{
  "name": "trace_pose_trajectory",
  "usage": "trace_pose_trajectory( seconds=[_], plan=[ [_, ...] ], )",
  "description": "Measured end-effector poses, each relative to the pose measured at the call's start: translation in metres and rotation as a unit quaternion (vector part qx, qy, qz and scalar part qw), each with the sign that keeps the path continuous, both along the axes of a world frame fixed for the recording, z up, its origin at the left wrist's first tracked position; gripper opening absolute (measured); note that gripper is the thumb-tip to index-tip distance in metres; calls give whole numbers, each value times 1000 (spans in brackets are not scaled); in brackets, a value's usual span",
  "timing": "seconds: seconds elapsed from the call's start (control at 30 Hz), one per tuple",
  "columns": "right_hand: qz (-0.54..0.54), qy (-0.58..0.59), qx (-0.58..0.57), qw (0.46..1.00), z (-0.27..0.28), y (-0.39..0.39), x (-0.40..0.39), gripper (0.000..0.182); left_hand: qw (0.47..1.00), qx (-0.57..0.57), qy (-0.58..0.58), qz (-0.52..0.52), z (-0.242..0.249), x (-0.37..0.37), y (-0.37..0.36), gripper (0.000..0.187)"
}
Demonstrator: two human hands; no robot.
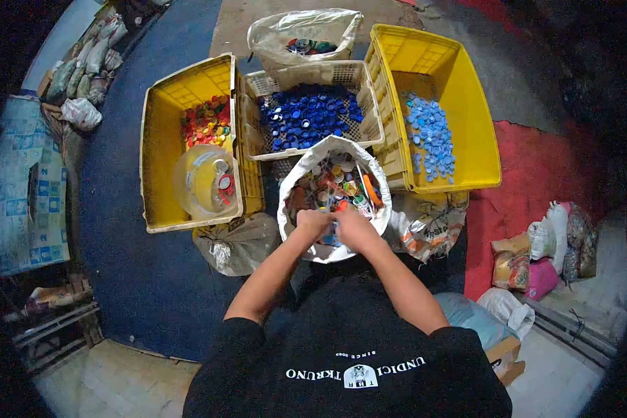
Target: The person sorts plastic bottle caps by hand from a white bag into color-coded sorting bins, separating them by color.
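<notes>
A white sack (288, 230) full of mixed caps (327, 182) stands upright right in front of me. My left hand (314, 224) is over its near part, fingers curled in. Close against it, my right hand (354, 227) is closed too, the fingertips of both nearly meeting. A red-orange cap (342, 206) shows right at the right fingertips. What the fingers hold is too small and hidden to make out. An orange-handled item (372, 191) leans inside the sack's right wall.
Behind the sack, a white crate (253, 84) holds dark blue caps (306, 115). A yellow crate (157, 167) at left contains red and yellow caps (207, 120) and a clear round tub (200, 182). Light blue caps (430, 136) lie in the right yellow crate (477, 150). Another sack (272, 31) stands behind.
</notes>
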State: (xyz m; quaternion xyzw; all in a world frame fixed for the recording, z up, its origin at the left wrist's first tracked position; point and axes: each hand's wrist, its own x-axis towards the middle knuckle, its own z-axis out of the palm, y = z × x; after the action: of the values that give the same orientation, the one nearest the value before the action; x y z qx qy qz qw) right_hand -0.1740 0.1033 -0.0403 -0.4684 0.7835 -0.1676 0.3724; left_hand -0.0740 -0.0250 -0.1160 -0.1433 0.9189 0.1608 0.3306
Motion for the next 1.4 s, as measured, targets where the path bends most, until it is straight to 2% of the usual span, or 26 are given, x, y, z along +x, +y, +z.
trace_pose_trajectory(
  seconds=[0.03,0.1,0.13,0.17,0.2,0.23,0.27,0.33,0.43,0.47,0.53,0.57,0.6,0.67,0.73,0.8,0.83,0.87,1.0,1.07,1.2,1.4],
  plan=[
    [-2,-3,1,1000,-16,-2,-5,32,998,-30,48,10,9,5,5,24],
    [-39,229,10,973,-46,-8,-12,43,999,-21,27,14,32,8,3,25],
    [-39,230,11,972,-53,-4,-10,43,1000,-13,9,18,40,8,1,26],
    [-10,246,34,969,-58,1,-8,47,1000,12,9,23,25,9,-4,38],
    [19,261,57,963,-60,4,-5,52,1000,12,10,23,30,7,-10,38],
    [43,197,84,976,-55,1,-3,52,998,29,27,46,40,4,-16,43],
    [36,171,56,983,-46,10,6,51,995,47,44,70,49,1,-19,50],
    [132,126,99,978,-19,10,14,38,987,58,84,120,67,-8,-24,54],
    [186,121,138,965,-14,11,30,30,992,-2,105,74,69,-33,-10,36],
    [185,122,137,965,-12,7,28,30,992,-3,106,73,64,-35,-8,36],
    [149,-3,197,969,3,-6,14,27,1000,-23,19,-4,43,-39,-5,24],
    [95,-9,112,989,6,-6,4,25,998,3,5,55,29,-35,-6,26],
    [50,-14,77,996,-7,-6,-7,22,999,3,5,54,15,-28,-7,26],
    [-58,73,11,996,-44,-11,-25,19,996,-5,0,85,0,-12,-7,25],
    [-114,45,49,991,-64,-19,-44,19,997,3,-34,67,17,-2,-7,27],
    [-94,49,55,993,-67,-22,-57,22,997,7,42,62,26,10,-2,34],
    [-94,70,28,993,-64,-23,-56,22,997,13,50,48,25,16,-3,45],
    [-94,92,2,991,-62,-23,-56,22,998,12,48,48,24,19,-3,45],
    [-104,114,26,988,-68,-25,-49,21,990,53,59,114,25,25,5,43],
    [-91,141,-25,985,-85,-21,-46,22,987,57,69,131,30,26,8,44],
    [-98,93,-17,991,-71,-27,-46,28,971,88,106,194,49,22,9,40],
    [-95,113,-12,989,-81,-41,-32,35,945,123,153,262,57,28,10,37]
  ],
)
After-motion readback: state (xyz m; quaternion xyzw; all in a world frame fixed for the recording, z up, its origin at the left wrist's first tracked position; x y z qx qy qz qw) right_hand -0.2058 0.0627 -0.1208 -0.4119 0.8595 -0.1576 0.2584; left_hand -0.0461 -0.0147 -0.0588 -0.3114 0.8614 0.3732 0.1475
